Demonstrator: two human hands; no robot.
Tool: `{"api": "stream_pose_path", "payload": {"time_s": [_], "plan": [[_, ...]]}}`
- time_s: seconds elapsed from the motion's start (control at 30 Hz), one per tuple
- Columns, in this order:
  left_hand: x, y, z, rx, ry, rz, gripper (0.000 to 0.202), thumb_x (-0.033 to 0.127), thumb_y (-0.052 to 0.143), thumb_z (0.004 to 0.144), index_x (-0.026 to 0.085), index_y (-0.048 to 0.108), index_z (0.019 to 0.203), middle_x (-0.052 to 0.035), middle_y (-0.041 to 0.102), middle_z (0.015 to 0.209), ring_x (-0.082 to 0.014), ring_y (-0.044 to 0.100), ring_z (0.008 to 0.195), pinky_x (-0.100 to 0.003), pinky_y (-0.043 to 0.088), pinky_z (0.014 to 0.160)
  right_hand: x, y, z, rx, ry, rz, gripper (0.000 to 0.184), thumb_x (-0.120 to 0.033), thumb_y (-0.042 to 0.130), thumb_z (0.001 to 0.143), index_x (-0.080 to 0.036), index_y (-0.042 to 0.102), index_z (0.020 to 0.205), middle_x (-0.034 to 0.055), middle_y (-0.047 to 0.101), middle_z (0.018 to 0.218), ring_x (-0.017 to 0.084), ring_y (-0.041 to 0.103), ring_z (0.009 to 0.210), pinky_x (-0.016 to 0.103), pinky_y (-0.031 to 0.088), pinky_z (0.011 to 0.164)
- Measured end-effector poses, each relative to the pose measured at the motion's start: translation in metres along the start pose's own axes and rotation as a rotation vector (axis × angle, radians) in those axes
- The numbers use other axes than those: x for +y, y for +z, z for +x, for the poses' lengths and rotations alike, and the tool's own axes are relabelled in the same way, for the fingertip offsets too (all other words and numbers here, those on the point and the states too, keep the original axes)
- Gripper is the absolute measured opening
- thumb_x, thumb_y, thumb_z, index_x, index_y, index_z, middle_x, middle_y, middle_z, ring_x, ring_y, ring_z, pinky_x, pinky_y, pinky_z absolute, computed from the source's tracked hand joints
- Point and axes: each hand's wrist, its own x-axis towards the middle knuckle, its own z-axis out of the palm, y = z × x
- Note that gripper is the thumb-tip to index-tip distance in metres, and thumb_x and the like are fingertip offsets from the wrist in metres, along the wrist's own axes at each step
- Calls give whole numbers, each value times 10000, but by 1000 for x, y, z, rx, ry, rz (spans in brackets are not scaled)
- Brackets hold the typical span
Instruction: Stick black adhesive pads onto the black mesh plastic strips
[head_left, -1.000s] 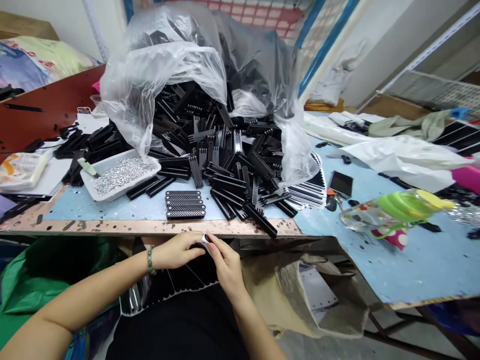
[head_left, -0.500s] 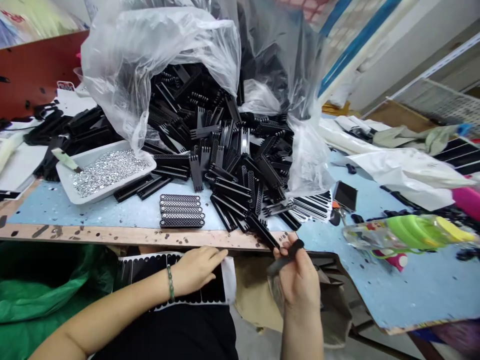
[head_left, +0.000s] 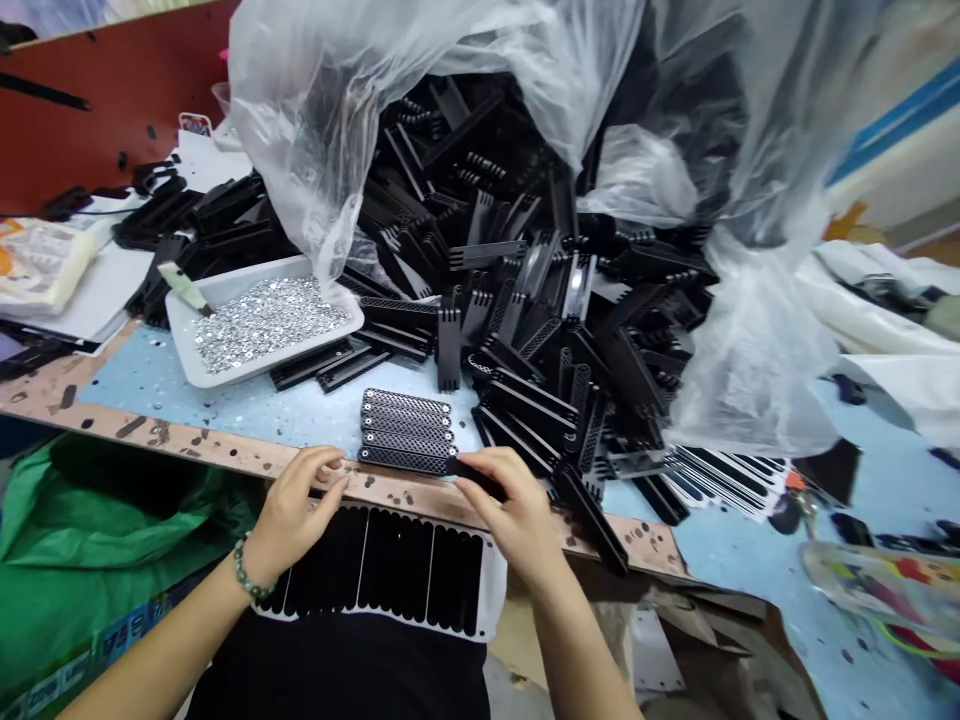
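In the head view, my right hand (head_left: 517,510) pinches a small black strip (head_left: 481,478) between thumb and fingers. The strip's far end meets the right side of a row of black textured bars (head_left: 407,432). Those bars lie side by side near the table's front edge, with silver washer-like discs at their ends. Just left of the row is my left hand (head_left: 300,510), thumb and fingers apart, with nothing visible in it. Below both hands, a white-backed sheet of black round-ended strips (head_left: 397,560) lies across the lap.
A white tray (head_left: 262,372) of small silver discs stands at the left with a pale-handled brush (head_left: 184,288) in it. Black bars (head_left: 525,330) spill from a clear plastic bag (head_left: 300,130). A green bag (head_left: 112,530) hangs at lower left; a bottle (head_left: 877,585) lies at right.
My right hand has moved left with the black strip to the end of the bar row. My left hand has lifted off the lap sheet toward the row's left end. The view has shifted left.
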Motion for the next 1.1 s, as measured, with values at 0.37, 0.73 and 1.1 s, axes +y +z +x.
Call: {"api": "stream_pose_path", "payload": {"time_s": [0.37,0.73,1.1], "plan": [[-9,20,19,-200,-340,-311,246,203,597,861,194,578,1106,-53,625,989,-155,670,827,-285,612,706,-13,69,43,-314,-234,-196,108,-190,575,895,-215,626,987,54,650,981,185,619,917,322,520,799],[-7,13,32,-303,-530,-519,182,236,563,861,174,597,1029,-46,658,905,-160,688,801,-273,589,714,-15,78,45,-366,-295,-356,96,-214,543,921,-209,630,964,47,671,972,169,611,881,291,506,766],[-4,21,34,-240,-611,-520,151,309,602,844,174,571,902,-25,603,846,-141,670,659,-216,544,537,-25,50,30,-361,-125,-412,240,-217,540,909,-230,565,1147,84,614,1071,227,616,963,371,538,811]]}}
